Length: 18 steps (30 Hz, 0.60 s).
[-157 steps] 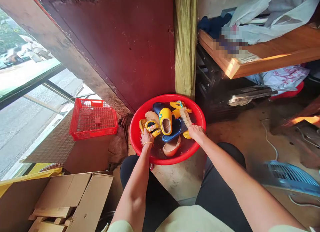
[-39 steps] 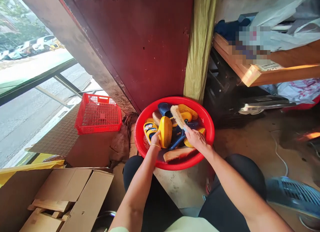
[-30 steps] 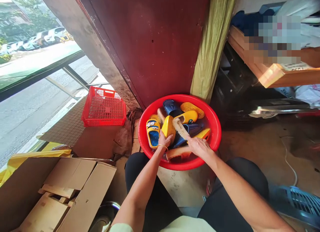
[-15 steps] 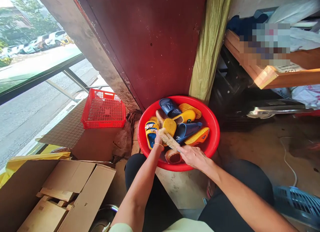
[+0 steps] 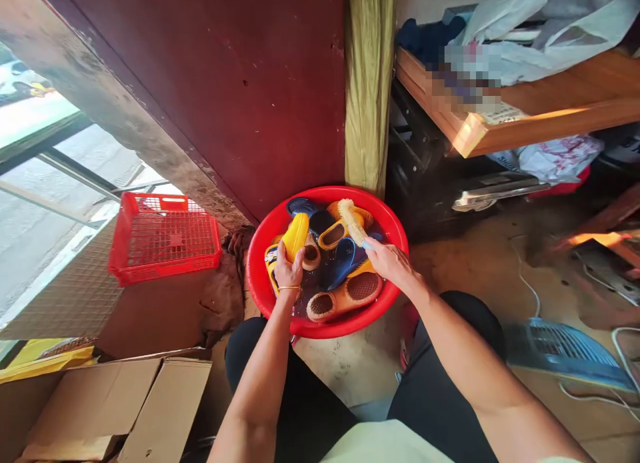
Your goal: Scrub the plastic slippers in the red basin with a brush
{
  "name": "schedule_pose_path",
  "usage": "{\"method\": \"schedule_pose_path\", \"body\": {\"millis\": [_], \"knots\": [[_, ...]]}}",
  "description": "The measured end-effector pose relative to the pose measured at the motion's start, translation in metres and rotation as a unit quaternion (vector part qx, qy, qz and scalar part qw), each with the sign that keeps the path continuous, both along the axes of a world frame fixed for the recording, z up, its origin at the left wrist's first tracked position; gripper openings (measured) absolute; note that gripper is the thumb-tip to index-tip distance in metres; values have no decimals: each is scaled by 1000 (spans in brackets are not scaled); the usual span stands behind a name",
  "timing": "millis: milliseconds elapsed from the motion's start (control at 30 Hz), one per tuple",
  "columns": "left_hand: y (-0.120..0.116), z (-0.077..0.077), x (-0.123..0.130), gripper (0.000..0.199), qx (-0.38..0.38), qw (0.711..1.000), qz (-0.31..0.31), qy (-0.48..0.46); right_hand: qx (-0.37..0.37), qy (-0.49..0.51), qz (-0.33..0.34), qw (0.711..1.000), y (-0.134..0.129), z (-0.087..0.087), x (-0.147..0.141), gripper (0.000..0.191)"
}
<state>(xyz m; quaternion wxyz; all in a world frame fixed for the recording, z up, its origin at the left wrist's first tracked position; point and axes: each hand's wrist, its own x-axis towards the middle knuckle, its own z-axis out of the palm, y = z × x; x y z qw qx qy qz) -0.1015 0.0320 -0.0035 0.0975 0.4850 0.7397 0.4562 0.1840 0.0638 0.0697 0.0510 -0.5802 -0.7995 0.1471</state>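
My left hand (image 5: 290, 266) grips a yellow shoe (image 5: 296, 233), toe pointing up, over the left side of a red basin (image 5: 254, 276). My right hand (image 5: 393, 260) is closed on the light-blue handle of a scrub brush (image 5: 352, 222) with pale bristles. The brush is raised above the shoes, apart from the yellow one in my left hand. In dark water lie a blue slipper (image 5: 343, 260), a yellow clog (image 5: 334, 235) and a tan-brown shoe (image 5: 345, 296) with its sole up. Several other shoes overlap there and are partly hidden.
A red plastic crate (image 5: 167, 240) stands to the left, with an open cardboard box (image 5: 165, 410) below it. Behind the basin rise a dark red door (image 5: 250, 103) and a yellow-green curtain (image 5: 369, 90). A wooden shelf (image 5: 540, 133) and a blue fan (image 5: 570, 350) are at right.
My left hand now has the yellow shoe turned toe up. The brush has lifted away from my left hand toward the right. The view has swung right.
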Motion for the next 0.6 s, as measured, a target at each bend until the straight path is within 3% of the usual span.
{"method": "schedule_pose_path", "body": {"millis": [133,267,467,600], "knots": [[1,-4,17,56,-72,985,-30,151,-46,-55,-44,996,3,0,15,51],[-12,-6,49,54,-125,954,-67,263,-84,-71,-22,994,-2,8,19,52],[-25,-13,63,76,-260,902,-210,274,-95,-94,24,991,-23,29,30,47],[-24,-27,62,81,-313,881,-249,252,-94,-116,49,988,-36,45,39,43]]}}
